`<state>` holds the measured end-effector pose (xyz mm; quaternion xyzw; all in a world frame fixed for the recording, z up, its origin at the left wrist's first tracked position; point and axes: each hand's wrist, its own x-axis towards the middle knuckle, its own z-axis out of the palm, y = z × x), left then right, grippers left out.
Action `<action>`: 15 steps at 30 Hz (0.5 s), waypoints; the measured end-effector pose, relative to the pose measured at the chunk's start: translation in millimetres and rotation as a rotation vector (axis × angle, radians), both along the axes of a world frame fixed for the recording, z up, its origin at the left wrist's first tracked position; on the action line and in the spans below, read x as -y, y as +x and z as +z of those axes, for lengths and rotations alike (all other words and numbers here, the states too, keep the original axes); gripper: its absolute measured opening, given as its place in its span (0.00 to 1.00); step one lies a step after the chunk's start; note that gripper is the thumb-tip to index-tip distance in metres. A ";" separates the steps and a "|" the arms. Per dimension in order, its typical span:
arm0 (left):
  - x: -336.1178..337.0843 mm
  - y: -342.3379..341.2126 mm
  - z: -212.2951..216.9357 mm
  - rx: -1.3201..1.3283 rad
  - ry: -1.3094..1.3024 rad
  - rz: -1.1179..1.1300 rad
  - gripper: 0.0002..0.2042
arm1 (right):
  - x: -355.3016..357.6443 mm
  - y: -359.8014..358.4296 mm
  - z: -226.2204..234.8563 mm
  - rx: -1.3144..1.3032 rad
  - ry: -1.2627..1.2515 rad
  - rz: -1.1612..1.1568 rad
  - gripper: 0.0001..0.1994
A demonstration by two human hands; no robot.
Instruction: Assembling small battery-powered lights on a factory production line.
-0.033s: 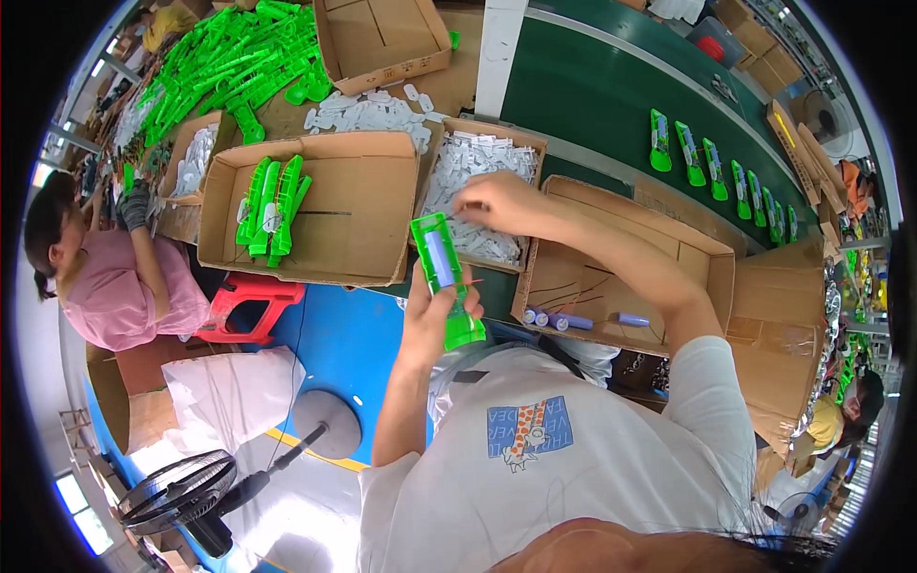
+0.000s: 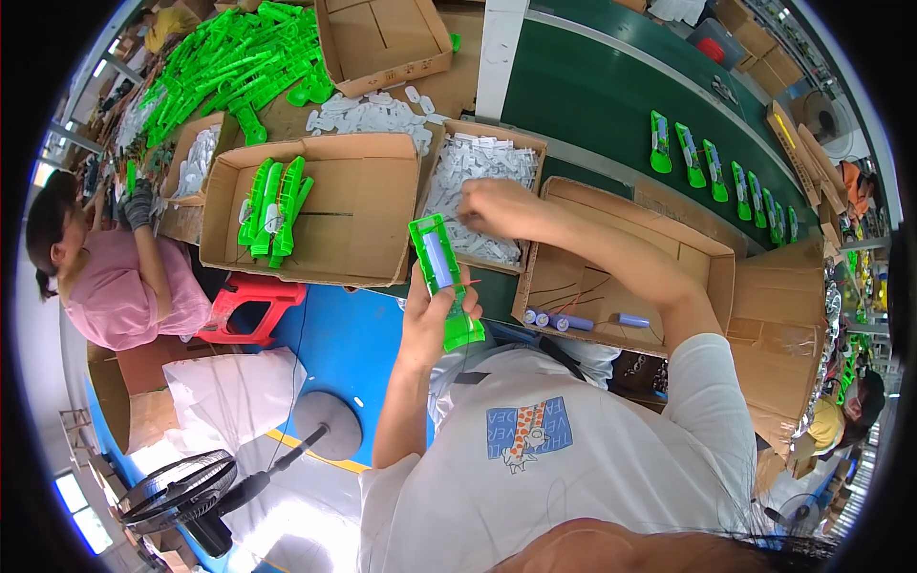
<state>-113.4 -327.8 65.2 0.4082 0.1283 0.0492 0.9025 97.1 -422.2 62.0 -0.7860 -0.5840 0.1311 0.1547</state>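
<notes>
My left hand (image 2: pixel 425 310) is wrapped round a bright green plastic casing (image 2: pixel 462 332). A cylindrical lavender battery cell (image 2: pixel 438 261) lies lengthwise inside the casing, and a short red wire sticks out beside it. My right hand (image 2: pixel 497 208) is over a cardboard box of small white plastic parts (image 2: pixel 482 162), just beyond the casing's upper end. Its fingers are bent together, pointing down toward the parts; what they hold, if anything, is hidden.
On the left, a cardboard tray (image 2: pixel 373 205) holds several green casings. The tray (image 2: pixel 659 253) on the right contains lavender cells and wires. Green casings (image 2: pixel 690 153) stand along the green conveyor (image 2: pixel 583 95). A co-worker in pink (image 2: pixel 134 296) sits left, near a pedestal fan (image 2: pixel 181 492).
My right hand has shifted very slightly to the right over the white parts. My left hand and the casing stay nearly where they were.
</notes>
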 end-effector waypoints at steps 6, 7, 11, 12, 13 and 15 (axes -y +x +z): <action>10.1 -9.0 -2.3 0.024 0.036 0.012 0.19 | 5.2 7.0 -4.7 -0.088 0.259 0.052 0.05; 12.2 -9.1 -3.9 0.018 0.062 0.001 0.20 | 6.3 3.9 1.6 -0.168 0.409 0.055 0.06; 18.4 -6.3 -4.1 -0.019 0.113 -0.070 0.23 | 15.3 -5.9 20.2 -0.769 0.347 -0.125 0.06; 19.1 -5.2 -5.1 -0.015 0.113 -0.085 0.25 | 16.7 -7.6 21.0 -0.842 0.370 -0.125 0.08; 20.1 -4.4 -3.9 -0.014 0.114 -0.085 0.25 | 17.0 -11.3 22.2 -0.842 0.372 -0.124 0.08; 21.9 -3.4 -0.5 -0.019 0.075 -0.096 0.26 | 18.1 -21.8 27.0 -0.739 0.462 -0.148 0.10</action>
